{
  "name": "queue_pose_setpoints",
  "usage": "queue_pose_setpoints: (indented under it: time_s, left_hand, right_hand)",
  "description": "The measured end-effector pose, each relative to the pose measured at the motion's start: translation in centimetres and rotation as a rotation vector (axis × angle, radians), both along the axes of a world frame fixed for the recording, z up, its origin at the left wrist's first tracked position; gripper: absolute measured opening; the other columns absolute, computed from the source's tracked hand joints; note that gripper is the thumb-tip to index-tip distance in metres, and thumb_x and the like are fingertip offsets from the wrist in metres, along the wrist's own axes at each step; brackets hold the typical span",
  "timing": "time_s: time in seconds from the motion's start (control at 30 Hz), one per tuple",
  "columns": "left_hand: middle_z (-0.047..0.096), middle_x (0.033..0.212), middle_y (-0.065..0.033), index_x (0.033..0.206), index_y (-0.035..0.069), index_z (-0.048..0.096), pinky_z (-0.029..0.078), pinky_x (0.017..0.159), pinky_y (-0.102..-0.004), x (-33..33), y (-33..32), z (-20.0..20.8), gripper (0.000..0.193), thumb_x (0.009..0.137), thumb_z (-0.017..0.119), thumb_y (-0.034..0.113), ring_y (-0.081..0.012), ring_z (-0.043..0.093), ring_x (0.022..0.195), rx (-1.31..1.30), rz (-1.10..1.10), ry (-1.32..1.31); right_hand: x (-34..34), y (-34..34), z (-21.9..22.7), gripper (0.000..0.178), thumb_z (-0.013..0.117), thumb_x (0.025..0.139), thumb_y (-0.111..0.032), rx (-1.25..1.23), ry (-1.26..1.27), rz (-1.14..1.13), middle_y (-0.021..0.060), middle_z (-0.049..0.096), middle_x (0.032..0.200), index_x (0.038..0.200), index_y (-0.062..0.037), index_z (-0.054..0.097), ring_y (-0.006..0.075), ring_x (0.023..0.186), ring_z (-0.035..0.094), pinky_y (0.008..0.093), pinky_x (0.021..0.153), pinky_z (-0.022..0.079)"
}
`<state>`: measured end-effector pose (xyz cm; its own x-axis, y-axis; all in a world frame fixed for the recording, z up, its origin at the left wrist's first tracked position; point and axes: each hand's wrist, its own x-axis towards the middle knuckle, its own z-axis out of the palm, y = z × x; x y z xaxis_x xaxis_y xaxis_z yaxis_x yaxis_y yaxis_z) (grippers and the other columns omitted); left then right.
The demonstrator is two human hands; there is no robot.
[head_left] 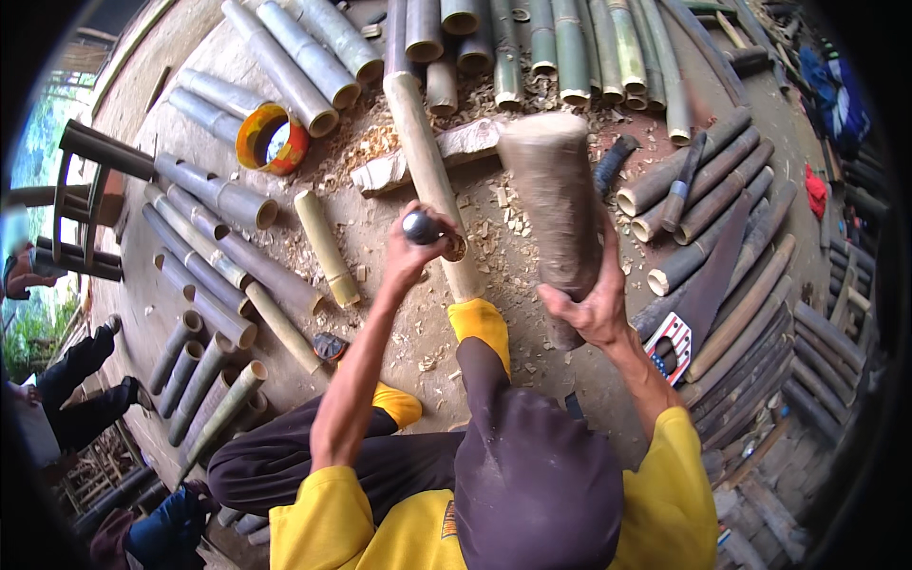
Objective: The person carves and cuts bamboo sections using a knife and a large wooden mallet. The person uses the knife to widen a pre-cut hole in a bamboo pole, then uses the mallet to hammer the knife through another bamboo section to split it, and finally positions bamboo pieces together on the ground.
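Observation:
A peeled, pale bamboo pole [418, 133] stretches away from me, resting across a rough wooden block [472, 142]. My left hand [410, 255] is closed round an upright tool, probably a chisel [420, 226], whose round dark metal end faces up. Its lower end is hidden by the hand, close to the pole. In my right hand [597, 309] is a thick wooden mallet [549, 171], gripped at its narrow end and raised, slightly smeared by motion. My foot in a yellow sock [480, 328] presses on the pole's near end.
Cut bamboo tubes [285, 57] lie in rows at the far side, left and right. A handsaw [712, 271] rests on the right pile. An orange-yellow ring-shaped container [273, 139] stands at left, near a dark bamboo chair [81, 199]. Wood chips [518, 223] litter the ground. Another person's legs [85, 380] show at left.

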<state>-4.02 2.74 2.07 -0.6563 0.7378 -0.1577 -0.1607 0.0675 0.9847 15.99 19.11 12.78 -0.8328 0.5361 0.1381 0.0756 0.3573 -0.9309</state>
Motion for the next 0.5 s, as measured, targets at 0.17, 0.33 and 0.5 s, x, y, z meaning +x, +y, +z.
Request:
queue_pose_setpoints:
  time_s: [0.17,0.33,0.5]
  left_hand:
    - [0.058,0.094,-0.0111,0.107,0.009,0.052,0.049,0.075,-0.0372,9.0,3.8,-0.7,0.051,0.063,0.074,0.002,-0.0262,0.059,0.086,-0.17,0.067,0.723]
    - [0.051,0.097,-0.014,0.108,0.008,0.051,0.042,0.079,-0.0415,9.3,4.3,-0.3,0.052,0.06,0.069,-0.004,-0.034,0.053,0.091,-0.192,0.059,0.664]
    - [0.052,0.097,-0.014,0.105,0.008,0.052,0.042,0.084,-0.0447,8.6,4.0,-0.5,0.048,0.062,0.069,-0.004,-0.033,0.053,0.092,-0.208,0.07,0.612]
  right_hand:
    - [4.6,0.5,-3.1,0.095,0.073,0.066,-0.027,-0.055,-0.187,-0.125,0.0241,0.039,0.132,0.138,0.0073,0.021,0.0293,0.123,0.041,0.0376,0.103,0.032]
    - [7.2,-0.2,-3.7,0.094,0.073,0.064,-0.025,-0.144,-0.285,-0.244,0.0208,0.043,0.128,0.138,0.0064,0.023,0.0276,0.117,0.044,0.0378,0.1,0.034]
    - [7.5,-0.1,-3.1,0.094,0.072,0.064,-0.024,-0.13,-0.2,-0.29,0.02,0.04,0.131,0.139,0.0044,0.022,0.0279,0.118,0.043,0.038,0.103,0.031]
